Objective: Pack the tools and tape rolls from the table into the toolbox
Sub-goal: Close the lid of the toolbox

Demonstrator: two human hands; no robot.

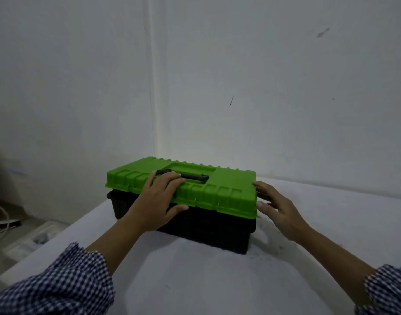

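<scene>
On the white table (pixel 217 280), near its far corner, we've got the toolbox (pixel 206 228): black base, green lid (pixel 224 189) down. Our left hand (pixel 156 201) lies flat on the lid's front-left part, fingers (pixel 170 179) straight, tips touching the black handle (pixel 195 177), thumb against the lid's front lip. Our right hand (pixel 279 210) is at the lid's right end, fingers spread and relaxed, tips touching the edge. Both hands released, contact only.

one toolbox (pixel 195 201), two hands, one table (pixel 195 280)
</scene>
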